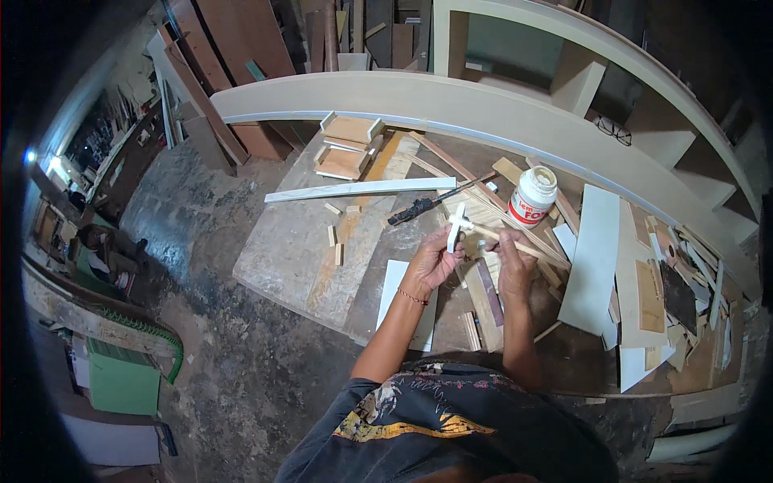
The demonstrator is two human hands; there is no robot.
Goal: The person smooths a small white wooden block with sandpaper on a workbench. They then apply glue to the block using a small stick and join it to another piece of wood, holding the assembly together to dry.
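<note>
My left hand [436, 258] pinches a small white cross-shaped piece [455, 229] over the worktable. In my right hand [514, 264] is a thin wooden stick [486, 233], its tip at the white piece. Whether there is glue on the tip is too small to tell. An open white jar [533, 196] with a red-and-white label stands just beyond my right hand. Beyond my left hand lies a dark-handled tool [412, 211] with a long thin shaft. A long white strip [354, 191] runs across the table to the left of it.
Two small wooden trays [345, 161] with white edges sit at the table's far left. Several small wood blocks [332, 235] lie nearer. White panels [592, 262] and heaped offcuts [684, 278] cover the right side. A large pale shelf frame [499, 97] borders the far edge.
</note>
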